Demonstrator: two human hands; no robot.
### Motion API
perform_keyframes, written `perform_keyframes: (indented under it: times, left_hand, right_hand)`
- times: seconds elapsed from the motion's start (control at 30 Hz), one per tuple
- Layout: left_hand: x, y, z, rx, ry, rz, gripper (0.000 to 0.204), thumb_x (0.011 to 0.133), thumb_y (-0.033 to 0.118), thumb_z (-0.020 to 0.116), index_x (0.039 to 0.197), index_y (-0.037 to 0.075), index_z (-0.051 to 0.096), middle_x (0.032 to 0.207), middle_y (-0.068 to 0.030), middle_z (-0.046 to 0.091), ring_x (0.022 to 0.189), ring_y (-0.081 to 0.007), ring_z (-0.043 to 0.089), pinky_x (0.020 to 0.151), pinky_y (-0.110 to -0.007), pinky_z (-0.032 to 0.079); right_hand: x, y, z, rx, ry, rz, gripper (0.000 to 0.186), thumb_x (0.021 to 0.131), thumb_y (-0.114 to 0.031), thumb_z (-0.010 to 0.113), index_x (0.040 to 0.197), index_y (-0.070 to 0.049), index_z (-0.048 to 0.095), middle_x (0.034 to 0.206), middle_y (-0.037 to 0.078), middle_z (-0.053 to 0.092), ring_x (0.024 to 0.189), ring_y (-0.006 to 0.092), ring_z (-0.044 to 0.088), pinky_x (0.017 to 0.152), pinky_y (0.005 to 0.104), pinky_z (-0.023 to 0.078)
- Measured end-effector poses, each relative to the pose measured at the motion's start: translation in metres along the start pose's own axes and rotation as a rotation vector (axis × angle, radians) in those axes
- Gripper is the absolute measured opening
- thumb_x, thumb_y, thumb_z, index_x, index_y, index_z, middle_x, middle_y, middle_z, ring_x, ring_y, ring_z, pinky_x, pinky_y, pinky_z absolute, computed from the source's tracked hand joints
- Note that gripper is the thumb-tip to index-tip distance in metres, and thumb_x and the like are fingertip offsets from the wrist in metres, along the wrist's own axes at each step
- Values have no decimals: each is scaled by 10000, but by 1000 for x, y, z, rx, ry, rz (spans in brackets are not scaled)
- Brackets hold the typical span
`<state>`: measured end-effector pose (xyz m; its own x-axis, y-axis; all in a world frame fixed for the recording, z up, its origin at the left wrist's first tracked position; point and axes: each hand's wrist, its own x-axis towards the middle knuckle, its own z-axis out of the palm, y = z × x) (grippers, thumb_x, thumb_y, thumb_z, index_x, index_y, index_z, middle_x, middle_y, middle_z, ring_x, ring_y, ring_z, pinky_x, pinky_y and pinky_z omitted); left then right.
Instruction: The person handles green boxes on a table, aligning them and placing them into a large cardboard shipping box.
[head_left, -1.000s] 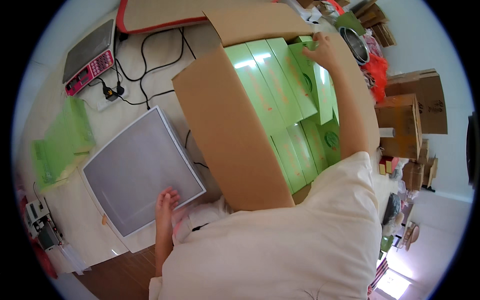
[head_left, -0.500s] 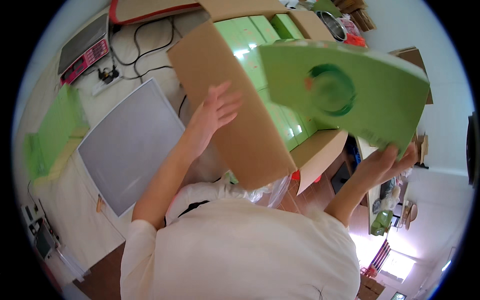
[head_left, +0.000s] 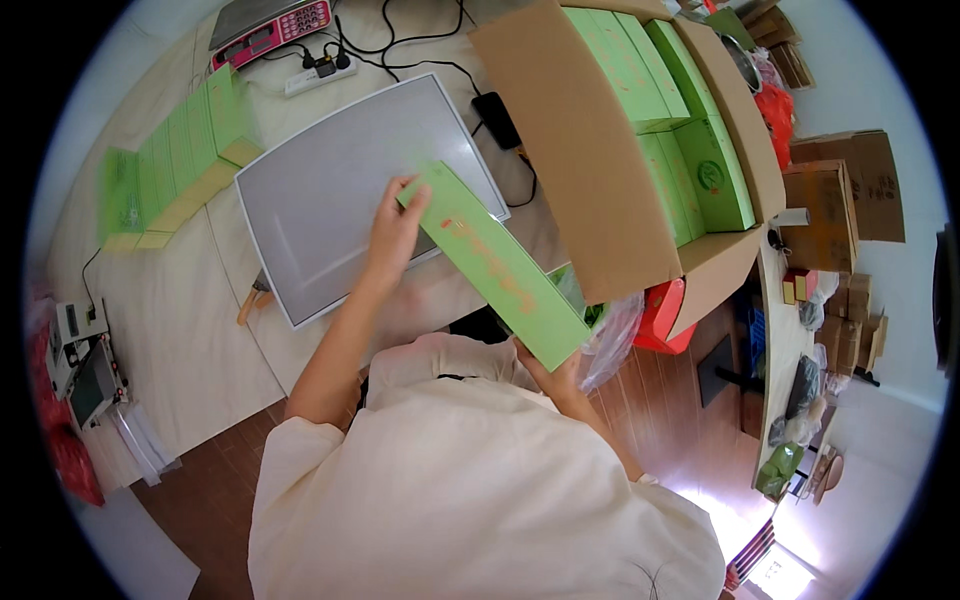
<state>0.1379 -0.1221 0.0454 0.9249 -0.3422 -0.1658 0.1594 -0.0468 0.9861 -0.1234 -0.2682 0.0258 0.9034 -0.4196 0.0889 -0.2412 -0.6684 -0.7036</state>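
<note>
A long green box (head_left: pixel 498 268) is held slantwise between my two hands, its narrow printed side turned up. My left hand (head_left: pixel 395 225) grips its far left end, thumb on top, over the grey flat panel (head_left: pixel 320 200). My right hand (head_left: pixel 552 372) is closed round the near right end, with some fingers hidden beneath it. To the right, an open cardboard carton (head_left: pixel 590 170) holds several green boxes (head_left: pixel 718 175) of the same kind. More green boxes (head_left: pixel 190 130) stand in a row at the table's far left.
A pink-edged scale (head_left: pixel 270 35) and a white power strip (head_left: pixel 320 76) with black cables lie at the back. A black adapter (head_left: pixel 497 121) rests beside the carton. Under the carton's near edge are a red bag (head_left: pixel 665 318) and clear plastic (head_left: pixel 612 340). Brown cartons (head_left: pixel 825 205) stand at right.
The green box has come away from above the carton, leftward and nearer me, and turned narrow side up. My left hand, empty before, now grips it too. The view has shifted left.
</note>
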Motion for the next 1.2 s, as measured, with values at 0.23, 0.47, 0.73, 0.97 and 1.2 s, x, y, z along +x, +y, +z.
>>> perform_keyframes:
  times: [0.23,0.47,0.73,0.97,1.2]
  left_hand:
    - [-13,-11,-2,197,-160,36,369,909,347,573,1109,38,547,982,-72,630,901,-164,571,809,-294,437]
    - [15,-14,-17,314,-167,71,420,876,397,602,1100,46,554,1026,-103,638,953,-216,594,848,-323,441]
    - [58,7,-56,187,-201,41,456,913,453,523,1166,74,552,1062,-82,618,997,-183,557,880,-290,410]
    - [41,91,-38,-124,-444,-226,517,904,464,528,1258,89,496,1131,-47,586,1032,-158,543,905,-283,407]
    - [5,90,20,-688,-660,-606,493,891,402,535,1245,62,489,1167,-94,578,1026,-260,585,809,-370,509]
  right_hand:
    - [-20,21,36,-194,66,-115,158,731,-141,703,870,-69,690,828,105,665,747,294,622,688,380,486]
    - [0,7,51,35,35,-8,194,687,-62,701,878,-50,673,811,122,650,748,360,592,728,451,456]
    - [47,-33,33,508,250,154,822,703,-313,785,1299,24,329,1226,159,425,1110,259,461,906,377,396]
    - [136,-50,-136,965,-303,690,525,882,-439,560,1199,-24,500,1040,132,624,899,200,638,689,322,546]
    - [228,-73,-199,837,-64,271,579,929,-535,403,1188,-27,507,1004,58,571,773,160,552,677,259,457]
